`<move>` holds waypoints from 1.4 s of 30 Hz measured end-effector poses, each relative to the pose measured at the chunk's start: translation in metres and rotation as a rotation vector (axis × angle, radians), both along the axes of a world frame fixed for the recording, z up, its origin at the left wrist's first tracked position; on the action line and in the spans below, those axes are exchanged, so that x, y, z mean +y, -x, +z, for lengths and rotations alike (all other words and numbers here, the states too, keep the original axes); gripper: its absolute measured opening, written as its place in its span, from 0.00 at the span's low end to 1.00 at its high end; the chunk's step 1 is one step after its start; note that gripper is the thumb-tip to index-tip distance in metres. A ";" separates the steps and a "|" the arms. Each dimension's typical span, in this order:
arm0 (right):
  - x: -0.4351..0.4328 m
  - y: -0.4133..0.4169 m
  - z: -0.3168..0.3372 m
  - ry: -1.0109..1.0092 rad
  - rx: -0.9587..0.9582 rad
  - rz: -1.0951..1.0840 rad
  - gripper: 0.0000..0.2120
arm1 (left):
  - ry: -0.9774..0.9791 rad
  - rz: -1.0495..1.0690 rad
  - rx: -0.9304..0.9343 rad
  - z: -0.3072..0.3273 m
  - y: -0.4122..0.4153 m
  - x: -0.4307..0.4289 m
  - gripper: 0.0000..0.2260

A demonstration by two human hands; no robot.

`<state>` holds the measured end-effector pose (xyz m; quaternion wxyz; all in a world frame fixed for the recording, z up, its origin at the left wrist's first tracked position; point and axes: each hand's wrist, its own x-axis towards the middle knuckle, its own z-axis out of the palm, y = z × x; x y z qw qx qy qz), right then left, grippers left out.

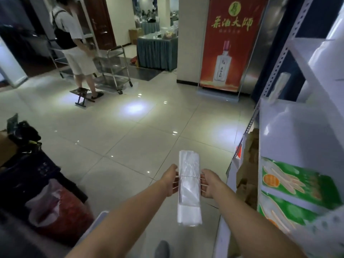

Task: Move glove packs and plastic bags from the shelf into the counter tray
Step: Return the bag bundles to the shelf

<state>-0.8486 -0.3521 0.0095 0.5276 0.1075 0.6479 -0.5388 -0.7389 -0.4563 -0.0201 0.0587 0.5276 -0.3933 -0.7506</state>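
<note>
Two hands for one bundle?

Yes. My left hand point(170, 180) grips one long edge of the bundle of plastic bags point(189, 190) and my right hand point(210, 185) grips the other. The fingers curl round it on both sides, so it is clamped between them. It hangs lengthwise out in front of me, over the floor tiles point(130, 146) and clear of the shelf point(278, 62) on my right.

Which step is that, then?

The carry, I'd say: the bags are off the shelf and not yet in any tray. The glove packs point(290, 185), the green ones, stand on the shelf just beside my right forearm, and neither hand touches them.

And where is the tray?

I can't say for sure. A white rim point(98, 220) shows low down beside my left forearm and may be part of it, but too little is in view to tell. The red bag point(61, 207) and the dark clutter sit further left.

What does the next move call for?

I need to turn toward the counter with the bundle level and lower it until it lies flat in the tray. Only then do I open both hands. The film looks slick and floppy, so I judge a slack grip the main risk, because the loose lower end could slide out. After that I go back to the shelf for the glove packs.
</note>
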 end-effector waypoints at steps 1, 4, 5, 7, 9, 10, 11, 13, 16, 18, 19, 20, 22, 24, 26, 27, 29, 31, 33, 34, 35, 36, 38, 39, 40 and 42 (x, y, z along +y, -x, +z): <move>-0.013 0.011 -0.001 0.000 0.007 -0.018 0.13 | 0.001 -0.022 0.000 -0.002 0.014 -0.014 0.18; -0.051 0.048 -0.004 0.011 0.012 -0.084 0.11 | 0.005 -0.088 0.017 -0.005 0.059 -0.059 0.18; -0.062 0.061 -0.005 0.014 0.016 -0.106 0.11 | 0.011 -0.114 0.022 -0.006 0.075 -0.074 0.18; -0.083 0.088 -0.006 0.001 0.021 -0.157 0.07 | 0.007 -0.177 0.026 -0.004 0.109 -0.105 0.19; -0.098 0.118 -0.006 -0.007 0.045 -0.205 0.05 | 0.011 -0.266 0.020 -0.001 0.146 -0.131 0.21; -0.104 0.133 -0.006 -0.008 0.063 -0.224 0.04 | 0.021 -0.308 0.028 0.001 0.164 -0.142 0.22; -0.110 0.149 -0.005 -0.012 0.084 -0.243 0.04 | 0.033 -0.348 0.036 0.004 0.183 -0.151 0.21; -0.117 0.180 -0.001 -0.027 0.122 -0.295 0.04 | 0.049 -0.442 0.047 0.013 0.222 -0.165 0.18; -0.115 0.225 0.010 -0.028 0.149 -0.434 0.05 | 0.074 -0.594 0.051 0.032 0.280 -0.175 0.17; -0.106 0.252 0.020 -0.006 0.176 -0.507 0.06 | 0.083 -0.684 0.094 0.049 0.317 -0.171 0.17; -0.101 0.264 0.026 0.003 0.200 -0.529 0.06 | 0.093 -0.726 0.120 0.058 0.334 -0.168 0.17; -0.095 0.274 0.032 0.005 0.223 -0.550 0.05 | 0.107 -0.767 0.137 0.064 0.351 -0.163 0.17; -0.078 0.295 0.042 0.029 0.234 -0.627 0.04 | 0.133 -0.861 0.160 0.075 0.385 -0.150 0.14; -0.060 0.314 0.048 0.011 0.260 -0.694 0.04 | 0.142 -0.927 0.174 0.082 0.416 -0.136 0.13; -0.040 0.332 0.048 0.003 0.281 -0.740 0.07 | 0.156 -1.018 0.192 0.083 0.447 -0.119 0.15; -0.030 0.341 0.046 0.003 0.286 -0.768 0.08 | 0.168 -1.050 0.192 0.086 0.459 -0.108 0.15; -0.011 0.354 0.044 0.001 0.279 -0.827 0.10 | 0.207 -1.104 0.179 0.090 0.483 -0.088 0.16; 0.003 0.359 0.048 -0.007 0.278 -0.876 0.09 | 0.244 -1.161 0.186 0.087 0.506 -0.068 0.17; 0.016 0.364 0.049 -0.011 0.274 -0.928 0.06 | 0.263 -1.234 0.200 0.083 0.525 -0.050 0.19; 0.023 0.366 0.049 -0.021 0.270 -0.953 0.06 | 0.264 -1.272 0.206 0.080 0.533 -0.042 0.19; 0.031 0.369 0.045 -0.023 0.262 -0.979 0.06 | 0.262 -1.305 0.213 0.078 0.540 -0.033 0.18; 0.038 0.370 0.042 -0.013 0.257 -1.010 0.07 | 0.261 -1.342 0.222 0.078 0.545 -0.025 0.17; 0.052 0.370 0.033 -0.017 0.233 -1.078 0.12 | 0.254 -1.422 0.221 0.071 0.554 -0.008 0.16; 0.056 0.367 0.031 -0.021 0.217 -1.116 0.13 | 0.247 -1.457 0.223 0.067 0.557 0.001 0.16; 0.059 0.364 0.029 -0.034 0.197 -1.158 0.12 | 0.246 -1.485 0.228 0.063 0.559 0.009 0.17; 0.061 0.359 0.029 -0.028 0.182 -1.238 0.09 | 0.252 -1.531 0.248 0.060 0.564 0.022 0.17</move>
